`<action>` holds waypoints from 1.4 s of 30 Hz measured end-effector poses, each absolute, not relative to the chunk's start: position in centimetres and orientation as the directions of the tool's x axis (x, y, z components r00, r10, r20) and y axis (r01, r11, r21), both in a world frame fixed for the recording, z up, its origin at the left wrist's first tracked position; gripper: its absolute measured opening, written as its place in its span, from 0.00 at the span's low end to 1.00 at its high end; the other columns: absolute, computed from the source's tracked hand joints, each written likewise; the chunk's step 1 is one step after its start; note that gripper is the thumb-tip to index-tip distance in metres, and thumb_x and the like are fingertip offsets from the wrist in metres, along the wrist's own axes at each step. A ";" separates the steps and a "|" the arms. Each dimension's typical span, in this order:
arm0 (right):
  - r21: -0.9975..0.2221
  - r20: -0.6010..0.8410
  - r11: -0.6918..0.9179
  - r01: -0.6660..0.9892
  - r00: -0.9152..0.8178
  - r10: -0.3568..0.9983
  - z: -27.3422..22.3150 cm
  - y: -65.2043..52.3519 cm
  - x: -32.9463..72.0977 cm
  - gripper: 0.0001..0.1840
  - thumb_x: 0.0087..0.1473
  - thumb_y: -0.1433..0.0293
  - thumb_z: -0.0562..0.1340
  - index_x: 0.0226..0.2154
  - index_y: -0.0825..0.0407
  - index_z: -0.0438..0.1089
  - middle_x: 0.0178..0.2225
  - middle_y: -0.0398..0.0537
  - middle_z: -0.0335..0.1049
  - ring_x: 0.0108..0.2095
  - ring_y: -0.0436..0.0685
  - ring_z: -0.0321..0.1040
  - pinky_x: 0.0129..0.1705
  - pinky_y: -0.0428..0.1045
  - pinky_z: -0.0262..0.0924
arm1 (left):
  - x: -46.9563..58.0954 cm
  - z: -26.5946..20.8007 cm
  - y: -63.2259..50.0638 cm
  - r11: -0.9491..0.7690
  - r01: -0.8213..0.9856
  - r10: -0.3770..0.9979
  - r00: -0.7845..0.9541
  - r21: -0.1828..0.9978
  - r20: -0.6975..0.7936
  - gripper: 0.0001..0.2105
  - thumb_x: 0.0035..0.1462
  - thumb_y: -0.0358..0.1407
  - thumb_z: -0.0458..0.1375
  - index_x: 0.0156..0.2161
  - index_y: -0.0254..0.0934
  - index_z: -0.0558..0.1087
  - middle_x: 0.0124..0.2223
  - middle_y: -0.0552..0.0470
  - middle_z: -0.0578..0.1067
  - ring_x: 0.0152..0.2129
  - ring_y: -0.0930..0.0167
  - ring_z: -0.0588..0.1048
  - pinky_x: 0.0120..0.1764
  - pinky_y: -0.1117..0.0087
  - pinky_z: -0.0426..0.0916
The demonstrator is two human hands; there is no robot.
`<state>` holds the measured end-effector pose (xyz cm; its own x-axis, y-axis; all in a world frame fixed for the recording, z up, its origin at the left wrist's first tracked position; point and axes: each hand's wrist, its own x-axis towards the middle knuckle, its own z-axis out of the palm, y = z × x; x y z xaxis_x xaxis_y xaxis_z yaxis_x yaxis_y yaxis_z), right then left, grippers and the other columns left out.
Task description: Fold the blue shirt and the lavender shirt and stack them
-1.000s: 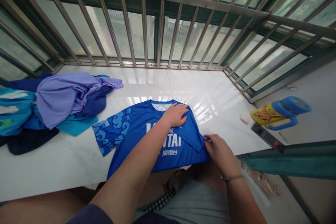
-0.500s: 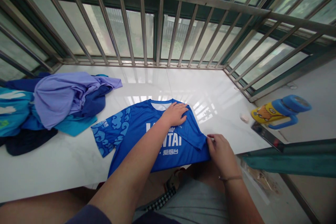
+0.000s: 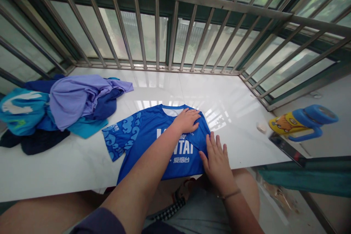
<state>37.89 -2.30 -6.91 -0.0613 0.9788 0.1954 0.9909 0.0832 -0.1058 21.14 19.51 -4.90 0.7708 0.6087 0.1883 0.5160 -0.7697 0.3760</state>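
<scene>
A blue jersey (image 3: pixel 149 137) with white lettering and a cloud-patterned sleeve lies face up on the white marble ledge (image 3: pixel 68 168). Its right side is folded inward over the chest. My left hand (image 3: pixel 188 120) rests flat on the upper part of that fold, near the collar. My right hand (image 3: pixel 216 159) lies palm down with fingers spread on the lower part of the folded side, at the jersey's right edge. Neither hand grips the cloth.
A heap of clothes (image 3: pixel 59 108) in purple, navy and turquoise sits at the ledge's left end. A yellow and blue bottle (image 3: pixel 304 122) lies at the right, beside a dark flat item (image 3: pixel 286 148) and a small pale lump (image 3: pixel 261 128). Metal bars (image 3: pixel 156 25) enclose the ledge.
My right hand let go of the jersey's right edge, moved left and now presses flat on the fold. The right side lies folded further in. My left hand stayed put.
</scene>
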 end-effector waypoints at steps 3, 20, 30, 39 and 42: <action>-0.106 0.201 0.137 0.985 -0.113 0.973 -6.2 -1.0 36.3 0.43 0.76 0.60 0.50 0.82 0.48 0.27 0.81 0.61 0.39 0.80 0.75 0.39 0.73 0.77 0.51 | 21.2 -5.2 19.6 -0.764 0.521 0.617 0.762 0.380 0.194 0.26 0.71 0.44 0.55 0.69 0.38 0.71 0.75 0.43 0.68 0.72 0.59 0.66 0.76 0.48 0.54; -0.034 0.025 -0.084 0.996 0.085 0.996 -6.8 5.2 34.2 0.37 0.76 0.58 0.46 0.78 0.61 0.52 0.80 0.60 0.46 0.80 0.69 0.42 0.78 0.70 0.41 | 21.0 -5.0 19.3 -0.777 0.557 0.629 0.715 0.294 0.307 0.18 0.70 0.41 0.57 0.59 0.37 0.78 0.65 0.42 0.77 0.63 0.58 0.72 0.69 0.52 0.62; -0.028 -0.034 -0.118 0.993 0.117 0.993 -6.0 5.4 33.9 0.39 0.76 0.57 0.45 0.79 0.59 0.50 0.81 0.57 0.41 0.81 0.66 0.39 0.78 0.69 0.40 | 16.2 -2.5 14.1 -0.606 0.769 0.775 0.515 0.203 0.366 0.11 0.70 0.33 0.56 0.51 0.35 0.80 0.65 0.37 0.77 0.62 0.54 0.72 0.57 0.52 0.70; -0.047 -0.009 -0.106 0.993 0.105 0.994 -6.1 5.3 34.0 0.39 0.76 0.55 0.43 0.79 0.60 0.50 0.81 0.57 0.41 0.80 0.67 0.39 0.78 0.69 0.40 | -5.3 0.0 7.4 0.302 0.953 0.929 -0.302 0.034 0.215 0.24 0.72 0.48 0.51 0.55 0.30 0.79 0.53 0.32 0.77 0.51 0.46 0.73 0.49 0.50 0.72; -0.052 -0.017 -0.110 0.993 0.109 0.994 -6.2 5.3 34.0 0.39 0.76 0.55 0.42 0.79 0.59 0.50 0.81 0.57 0.40 0.80 0.66 0.39 0.78 0.69 0.39 | -8.9 -1.7 6.5 0.385 0.923 0.917 -0.382 -0.002 0.116 0.28 0.68 0.54 0.55 0.53 0.29 0.80 0.53 0.29 0.75 0.51 0.44 0.73 0.50 0.50 0.73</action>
<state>34.04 5.31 -6.18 0.1092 0.9939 -0.0167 0.9926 -0.1099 -0.0523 -8.90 6.50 -1.71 -0.3820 0.9168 0.1164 0.9230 0.3848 -0.0020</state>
